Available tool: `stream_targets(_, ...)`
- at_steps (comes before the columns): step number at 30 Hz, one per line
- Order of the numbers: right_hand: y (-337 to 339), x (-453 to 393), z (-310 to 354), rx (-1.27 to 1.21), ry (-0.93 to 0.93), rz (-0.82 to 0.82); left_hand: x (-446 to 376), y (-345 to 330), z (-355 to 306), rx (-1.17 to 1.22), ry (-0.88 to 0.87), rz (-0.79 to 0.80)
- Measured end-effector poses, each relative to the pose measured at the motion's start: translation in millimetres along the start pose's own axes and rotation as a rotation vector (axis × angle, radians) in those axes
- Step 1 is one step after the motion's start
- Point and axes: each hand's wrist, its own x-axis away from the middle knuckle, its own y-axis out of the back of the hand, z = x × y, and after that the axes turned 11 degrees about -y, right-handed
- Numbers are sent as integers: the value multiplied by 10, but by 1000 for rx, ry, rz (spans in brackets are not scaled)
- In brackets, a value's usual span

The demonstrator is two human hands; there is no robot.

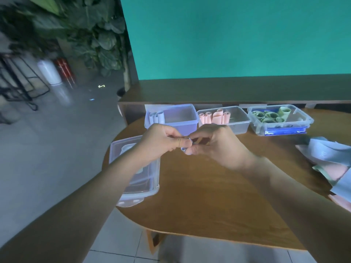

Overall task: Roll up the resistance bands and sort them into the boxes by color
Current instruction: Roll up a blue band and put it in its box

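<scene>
Two hands met above the bench's middle, the left hand (163,138) and right hand (214,144) both pinching a small rolled blue band (183,149); three clear boxes (224,118) lined the far edge; loose bands (330,164) lay at the right edge.

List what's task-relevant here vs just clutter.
Job:
- left hand and right hand, pinching a small band roll
- blue box, pink box, green box
- unrolled bands

Lying about:
- stacked lids
- fire extinguisher
- plant
</scene>
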Motion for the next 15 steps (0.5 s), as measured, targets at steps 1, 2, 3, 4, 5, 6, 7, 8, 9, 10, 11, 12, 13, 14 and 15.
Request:
stream_targets(1, -32, -76, 17, -38, -23, 4, -18, 58, 39, 35, 1, -13)
stream_targets(2, -65, -154, 28, -60, -35, 0, -43, 111, 78, 58, 4, -26)
stream_targets(3, -98, -234, 32, -63, -35, -9, -72, 158, 121, 74, 11, -38)
stream_targets(4, -130, -319, 31, -46, -26, -21, -105, 203, 170, 82, 19, -50)
stream_targets(5, -163, -409, 28, -15, -12, -33, -145, 247, 219, 85, 24, -60)
stream_targets(6, -197, -499, 15, 19, 2, -41, -187, 285, 274, 92, 24, -74)
stream_targets(7, -235, -595, 1, 37, 10, -43, -230, 319, 335, 104, 19, -95)
stream_targets(8, -270, -690, -23, 34, 9, -44, -281, 348, 397, 113, 15, -127)
stream_targets(9, -294, -780, -50, 21, 3, -48, -341, 369, 461, 110, 11, -167)
stream_targets(10, -308, -871, -81, 10, -4, -51, -401, 387, 512, 98, 7, -207)
stream_targets(11, -312, -964, -119, -3, -23, -50, -466, 395, 565, 81, 4, -237)
stream_targets(12, -307, -1061, -166, -20, -52, -50, -529, 394, 611, 70, 1, -254)
stream_targets(13, -299, -1164, -223, -38, -84, -57, -592, 393, 663, 65, 1, -267)
stream_targets(14, -286, -1268, -286, -49, -117, -74, -650, 394, 721, 56, 5, -282)
stream_targets(15, -272, -1364, -346, -55, -144, -99, -704, 393, 775, 30, 15, -301)
